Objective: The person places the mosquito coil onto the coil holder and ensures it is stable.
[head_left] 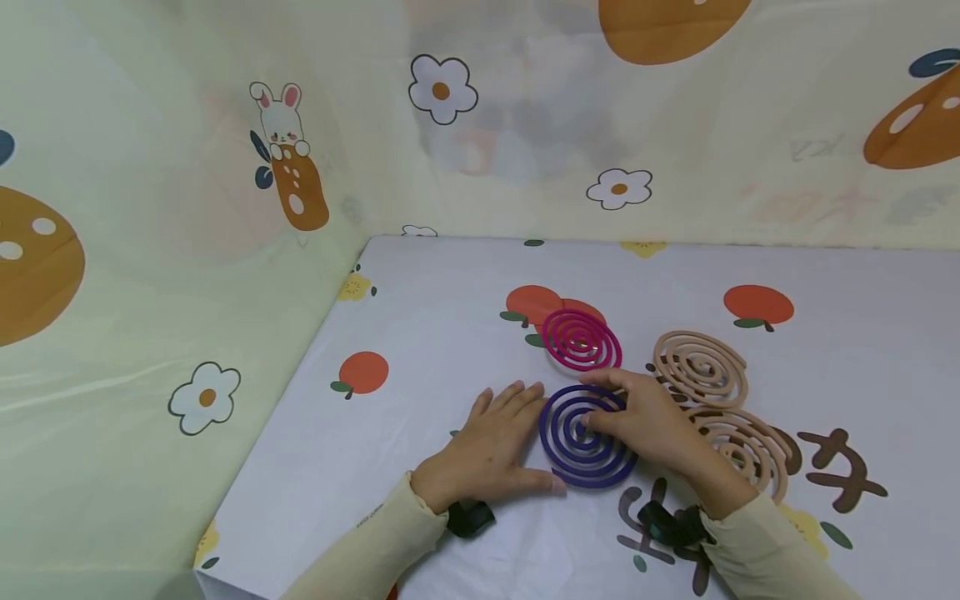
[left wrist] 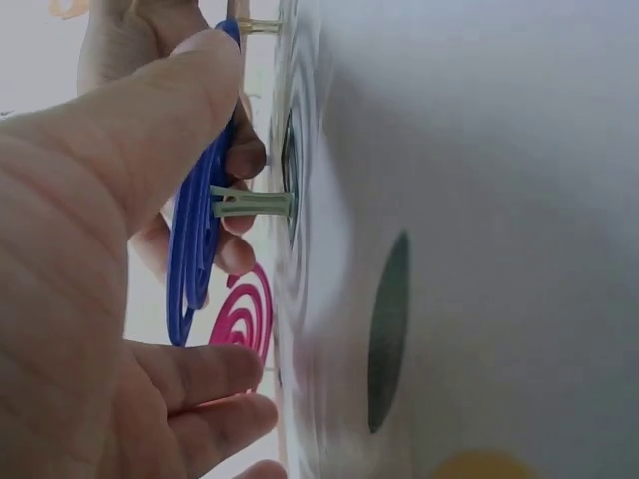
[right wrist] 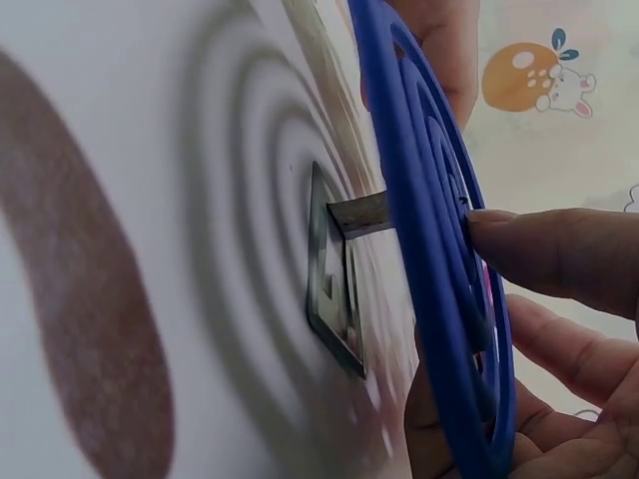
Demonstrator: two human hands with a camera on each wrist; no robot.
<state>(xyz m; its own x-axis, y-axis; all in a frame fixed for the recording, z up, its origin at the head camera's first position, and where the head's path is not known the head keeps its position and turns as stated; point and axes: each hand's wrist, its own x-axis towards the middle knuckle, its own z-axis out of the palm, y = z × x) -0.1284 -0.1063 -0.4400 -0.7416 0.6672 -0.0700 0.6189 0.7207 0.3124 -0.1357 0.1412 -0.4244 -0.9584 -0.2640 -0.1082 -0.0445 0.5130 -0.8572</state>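
A dark blue mosquito coil (head_left: 587,437) sits raised above the table on a thin metal stand (right wrist: 334,269), whose upright strip meets it near the centre. My right hand (head_left: 652,421) pinches this coil, thumb at its middle and fingers reaching beneath and around the far edge. On the coil's other side, my left hand (head_left: 491,446) lies palm down with its fingers stretched out. Its thumb (left wrist: 185,90) overlaps the coil's near rim in the left wrist view. Behind the blue coil is a pink mosquito coil (head_left: 582,340).
Two tan mosquito coils, a far one (head_left: 701,368) and a near one (head_left: 742,450), are right of the blue coil, the nearer partly behind my right forearm. The white patterned tablecloth (head_left: 420,333) covers the table. Patterned fabric walls (head_left: 525,167) stand at the back and left.
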